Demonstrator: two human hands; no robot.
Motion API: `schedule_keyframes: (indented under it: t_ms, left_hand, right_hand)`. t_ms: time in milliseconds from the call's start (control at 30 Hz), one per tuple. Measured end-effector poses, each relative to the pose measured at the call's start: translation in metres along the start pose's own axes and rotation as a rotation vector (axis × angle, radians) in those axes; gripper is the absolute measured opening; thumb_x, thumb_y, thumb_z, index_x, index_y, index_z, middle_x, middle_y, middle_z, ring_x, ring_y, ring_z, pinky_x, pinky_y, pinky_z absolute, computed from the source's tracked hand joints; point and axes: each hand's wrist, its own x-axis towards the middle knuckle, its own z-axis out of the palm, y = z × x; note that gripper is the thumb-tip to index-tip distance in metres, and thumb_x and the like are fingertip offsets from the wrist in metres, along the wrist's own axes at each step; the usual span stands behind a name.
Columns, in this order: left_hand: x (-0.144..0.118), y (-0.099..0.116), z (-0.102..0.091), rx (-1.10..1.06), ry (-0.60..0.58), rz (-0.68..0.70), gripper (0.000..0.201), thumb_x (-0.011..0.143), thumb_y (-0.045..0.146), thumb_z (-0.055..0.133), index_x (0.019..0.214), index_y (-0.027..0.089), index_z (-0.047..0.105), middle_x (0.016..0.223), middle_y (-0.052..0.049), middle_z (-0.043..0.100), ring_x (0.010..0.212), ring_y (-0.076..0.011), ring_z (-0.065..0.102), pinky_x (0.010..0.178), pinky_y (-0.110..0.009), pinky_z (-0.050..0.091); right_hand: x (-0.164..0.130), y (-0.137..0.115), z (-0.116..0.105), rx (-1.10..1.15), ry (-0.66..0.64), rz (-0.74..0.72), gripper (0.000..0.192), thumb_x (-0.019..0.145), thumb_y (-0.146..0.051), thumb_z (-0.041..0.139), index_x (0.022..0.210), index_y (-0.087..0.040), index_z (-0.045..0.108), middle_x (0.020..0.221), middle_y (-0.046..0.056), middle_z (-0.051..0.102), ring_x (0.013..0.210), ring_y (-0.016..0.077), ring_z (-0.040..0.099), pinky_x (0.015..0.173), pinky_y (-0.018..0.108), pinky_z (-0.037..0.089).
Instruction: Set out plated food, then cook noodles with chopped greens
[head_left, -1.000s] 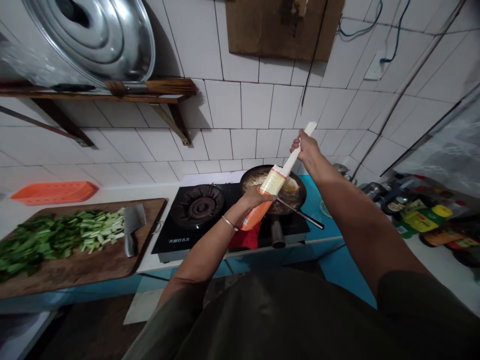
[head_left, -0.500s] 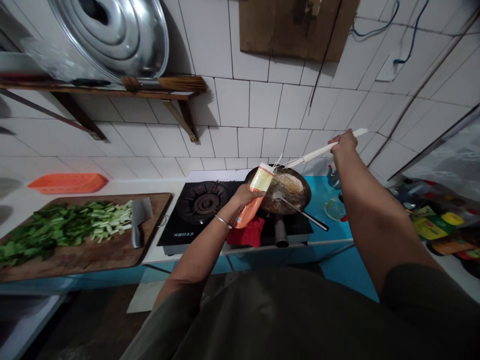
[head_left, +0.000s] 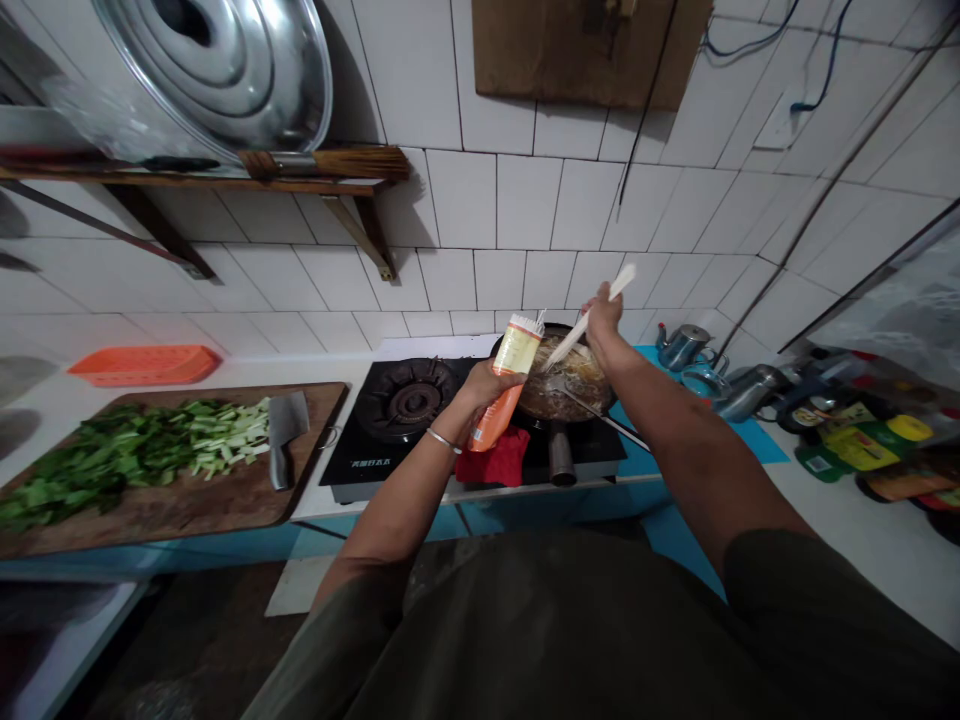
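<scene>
My left hand point(head_left: 484, 385) is closed around an orange and cream packet of dried noodles point(head_left: 519, 348), tilted at the wok's left side, with white noodle ends sticking out of its open top. A bundle of dried noodles point(head_left: 577, 330) is gripped in my right hand point(head_left: 602, 315), slanting down with its lower end in the wok point(head_left: 585, 395). Bubbling brownish liquid fills the wok. A ladle point(head_left: 611, 424) rests in it, handle toward the right. Under the packet, a red cloth point(head_left: 495, 460) lies at the stove's front edge.
On the left, a cutting board point(head_left: 225, 510) holds chopped greens point(head_left: 97, 455) and a cleaver point(head_left: 285, 430). An unused burner point(head_left: 409, 400) sits beside the wok. Metal kettles point(head_left: 684, 345) and bottles point(head_left: 862, 450) stand at right. A shelf point(head_left: 225, 182) carries a large lid point(head_left: 247, 70).
My right hand has moved left and slightly down with the noodle bundle, bringing it over the wok at a steeper slant. My left hand keeps the packet nearly in place.
</scene>
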Motion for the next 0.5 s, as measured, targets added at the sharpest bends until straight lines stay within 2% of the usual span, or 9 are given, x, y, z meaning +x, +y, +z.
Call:
schedule_keyframes:
  t_ms: [33, 133, 267, 333, 500]
  left_hand:
    - [-0.001, 0.000, 0.000, -0.005, -0.002, 0.003, 0.055, 0.045, 0.037, 0.091, 0.091, 0.013, 0.073, 0.089, -0.007, 0.074, 0.081, -0.0222, 0.066, 0.082, -0.036, 0.051]
    - [-0.003, -0.003, -0.003, -0.023, -0.004, 0.031, 0.056, 0.046, 0.037, 0.091, 0.092, 0.012, 0.073, 0.090, -0.007, 0.074, 0.080, -0.0207, 0.066, 0.082, -0.035, 0.050]
    - [-0.005, -0.007, -0.007, -0.026, 0.002, 0.063, 0.057, 0.046, 0.037, 0.091, 0.092, 0.010, 0.072, 0.088, -0.007, 0.073, 0.075, -0.0182, 0.063, 0.080, -0.034, 0.049]
    - [-0.006, -0.007, -0.007, -0.038, 0.001, 0.057, 0.056, 0.045, 0.037, 0.091, 0.090, 0.010, 0.072, 0.086, -0.006, 0.073, 0.073, -0.0174, 0.062, 0.078, -0.033, 0.049]
    - [-0.012, -0.003, -0.004, -0.053, -0.002, 0.039, 0.055, 0.043, 0.035, 0.092, 0.089, 0.011, 0.073, 0.085, -0.006, 0.073, 0.073, -0.0174, 0.062, 0.078, -0.033, 0.049]
  right_hand:
    - [-0.010, 0.009, 0.006, 0.018, -0.011, 0.016, 0.020, 0.094, -0.038, 0.049, 0.084, -0.025, 0.038, 0.053, -0.012, 0.038, 0.048, 0.0072, 0.044, 0.051, 0.014, 0.039]
    - [-0.029, 0.030, 0.010, -0.082, -0.173, 0.129, 0.014, 0.087, -0.029, 0.057, 0.082, -0.022, 0.045, 0.058, -0.008, 0.048, 0.055, 0.0083, 0.051, 0.055, 0.016, 0.043]
    - [-0.028, 0.038, -0.001, -0.282, -0.356, 0.207, 0.012, 0.081, -0.023, 0.061, 0.076, -0.019, 0.050, 0.062, -0.005, 0.052, 0.055, 0.0096, 0.049, 0.055, 0.020, 0.042]
    - [-0.020, 0.034, -0.006, -0.347, -0.361, 0.164, 0.010, 0.080, -0.024, 0.061, 0.078, -0.018, 0.053, 0.064, -0.004, 0.052, 0.056, 0.0099, 0.048, 0.056, 0.021, 0.042]
    - [0.005, 0.018, -0.013, -0.493, -0.273, 0.002, 0.012, 0.077, -0.026, 0.064, 0.081, -0.015, 0.062, 0.067, -0.002, 0.057, 0.064, 0.0108, 0.052, 0.065, 0.022, 0.044]
